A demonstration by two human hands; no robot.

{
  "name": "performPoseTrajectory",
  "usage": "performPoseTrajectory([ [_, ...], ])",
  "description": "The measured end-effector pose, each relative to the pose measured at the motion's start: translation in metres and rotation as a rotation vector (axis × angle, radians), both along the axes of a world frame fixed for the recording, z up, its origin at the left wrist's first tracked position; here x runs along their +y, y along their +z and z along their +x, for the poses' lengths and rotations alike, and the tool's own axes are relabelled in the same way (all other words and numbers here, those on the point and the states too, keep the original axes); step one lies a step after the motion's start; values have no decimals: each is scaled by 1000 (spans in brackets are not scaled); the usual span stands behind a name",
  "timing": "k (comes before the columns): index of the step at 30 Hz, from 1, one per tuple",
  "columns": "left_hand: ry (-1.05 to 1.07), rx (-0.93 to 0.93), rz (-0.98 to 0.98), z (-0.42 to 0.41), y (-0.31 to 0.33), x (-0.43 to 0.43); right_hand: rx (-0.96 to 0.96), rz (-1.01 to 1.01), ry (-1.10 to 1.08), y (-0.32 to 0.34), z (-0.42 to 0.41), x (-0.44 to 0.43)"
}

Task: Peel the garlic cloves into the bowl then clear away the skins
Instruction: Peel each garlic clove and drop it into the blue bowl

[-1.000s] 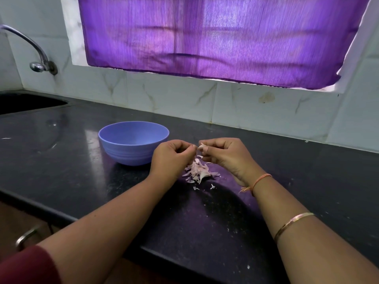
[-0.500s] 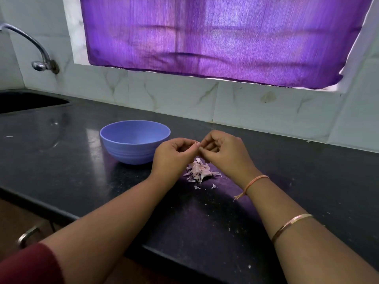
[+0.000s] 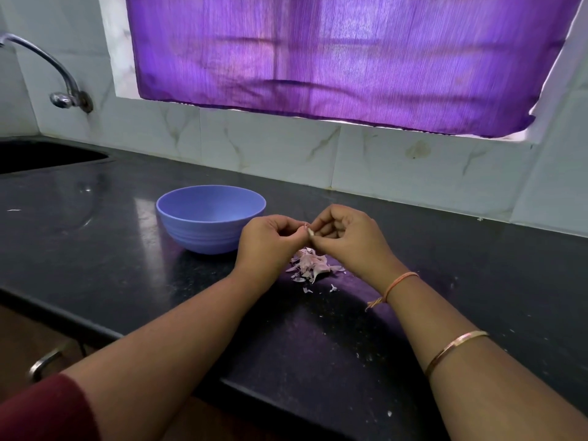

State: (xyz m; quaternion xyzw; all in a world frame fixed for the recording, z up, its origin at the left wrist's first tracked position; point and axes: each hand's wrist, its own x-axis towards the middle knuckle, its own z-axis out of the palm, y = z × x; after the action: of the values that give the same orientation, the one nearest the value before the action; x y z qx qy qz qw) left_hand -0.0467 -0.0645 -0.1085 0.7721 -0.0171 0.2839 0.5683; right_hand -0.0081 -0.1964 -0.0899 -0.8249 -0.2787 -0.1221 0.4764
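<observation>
A small pale garlic clove (image 3: 308,231) is pinched between the fingertips of both hands, just above the counter. My left hand (image 3: 270,240) curls its fingers round the clove's left side. My right hand (image 3: 348,238) pinches it from the right with curled fingers. Directly under the hands lies a heap of pinkish garlic skins (image 3: 310,265) on the black counter (image 3: 127,256). A blue bowl (image 3: 203,232) stands upright just left of my left hand; its inside looks bare from here.
A dark sink (image 3: 41,155) with a curved metal tap (image 3: 62,87) sits at the far left. White tiled wall and a purple curtain (image 3: 334,58) run behind. Small skin flecks (image 3: 332,288) lie near the heap. A drawer handle (image 3: 43,364) shows below the counter edge.
Both hands have risen slightly and closed together over the skin heap, the right hand's fingers curling tighter on the clove. The bowl and heap have not moved.
</observation>
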Motion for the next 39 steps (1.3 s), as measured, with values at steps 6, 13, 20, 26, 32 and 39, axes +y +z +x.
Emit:
performPoseTrajectory([
  [6,49,17,24,0,0,0,162,191,60,1,0,-6],
  [13,61,58,32,2,-1,1,310,456,48,6,2,-10],
  [20,43,71,54,1,0,0,347,433,101,2,4,-9],
  [26,22,26,8,1,1,0,328,363,89,1,3,-9],
  [32,-35,65,-5,1,0,-1,316,362,113,1,1,-9],
  [39,-63,47,-50,-2,3,-1,248,320,123,1,-2,-8],
])
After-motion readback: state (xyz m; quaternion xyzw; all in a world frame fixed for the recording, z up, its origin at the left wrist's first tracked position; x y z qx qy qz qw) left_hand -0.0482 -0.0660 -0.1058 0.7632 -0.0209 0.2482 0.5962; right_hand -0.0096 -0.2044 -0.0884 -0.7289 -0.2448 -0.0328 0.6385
